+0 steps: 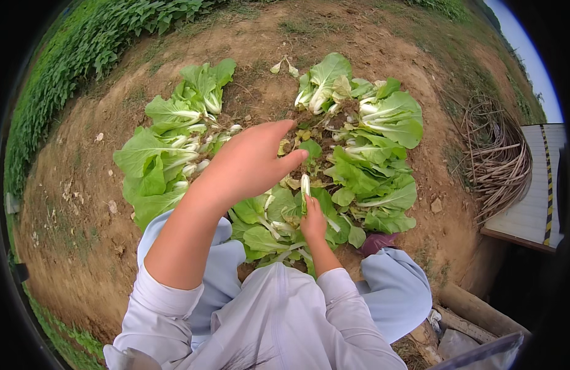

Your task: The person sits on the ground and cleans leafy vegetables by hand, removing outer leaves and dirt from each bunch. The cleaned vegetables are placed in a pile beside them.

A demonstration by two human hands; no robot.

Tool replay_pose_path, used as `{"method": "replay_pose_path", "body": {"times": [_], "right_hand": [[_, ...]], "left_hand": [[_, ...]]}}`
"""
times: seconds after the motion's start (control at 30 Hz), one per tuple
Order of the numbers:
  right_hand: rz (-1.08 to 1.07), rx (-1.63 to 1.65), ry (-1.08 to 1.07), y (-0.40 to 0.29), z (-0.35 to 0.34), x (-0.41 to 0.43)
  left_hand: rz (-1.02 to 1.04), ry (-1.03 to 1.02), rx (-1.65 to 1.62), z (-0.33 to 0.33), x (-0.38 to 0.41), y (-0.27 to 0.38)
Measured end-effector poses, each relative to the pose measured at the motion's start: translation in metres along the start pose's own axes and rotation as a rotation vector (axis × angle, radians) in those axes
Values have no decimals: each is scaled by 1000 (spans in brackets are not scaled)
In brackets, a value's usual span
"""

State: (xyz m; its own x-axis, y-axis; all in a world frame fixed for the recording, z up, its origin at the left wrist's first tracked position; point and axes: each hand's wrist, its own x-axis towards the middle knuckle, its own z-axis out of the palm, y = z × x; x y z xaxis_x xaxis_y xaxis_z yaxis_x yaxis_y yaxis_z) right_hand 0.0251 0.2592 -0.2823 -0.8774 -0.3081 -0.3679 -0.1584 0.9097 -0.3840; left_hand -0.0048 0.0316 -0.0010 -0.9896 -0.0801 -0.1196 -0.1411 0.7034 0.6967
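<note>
My right hand (315, 221) grips a small leafy green (305, 187) with its white stem end pointing away from me. My left hand (255, 159) is raised above the ground, close to the camera. Its thumb and fingers are apart, and nothing shows between them. Leafy greens with white stalks lie around in a rough ring: a left pile (157, 155), a right pile (382, 171) and a far-right bunch (324, 83). More greens (271, 236) spread between my knees. Yellowed leaves (303, 135) and bits of root litter the middle. My left forearm hides part of the left pile.
Bare brown soil (81, 222) surrounds the piles. Dense green vines (95, 41) grow at the far left. On the right, a bundle of dry sticks (497, 162) rests against a pale panel (539, 185) with a striped edge. Wooden logs (479, 310) lie at lower right.
</note>
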Motion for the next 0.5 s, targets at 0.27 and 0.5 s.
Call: {"method": "replay_pose_path", "body": {"times": [0.27, 0.5], "right_hand": [[39, -128, -231, 0, 0, 6], [96, -211, -420, -2, -11, 8]], "left_hand": [[-52, -93, 53, -3, -2, 2], [-34, -84, 91, -2, -1, -5]]}}
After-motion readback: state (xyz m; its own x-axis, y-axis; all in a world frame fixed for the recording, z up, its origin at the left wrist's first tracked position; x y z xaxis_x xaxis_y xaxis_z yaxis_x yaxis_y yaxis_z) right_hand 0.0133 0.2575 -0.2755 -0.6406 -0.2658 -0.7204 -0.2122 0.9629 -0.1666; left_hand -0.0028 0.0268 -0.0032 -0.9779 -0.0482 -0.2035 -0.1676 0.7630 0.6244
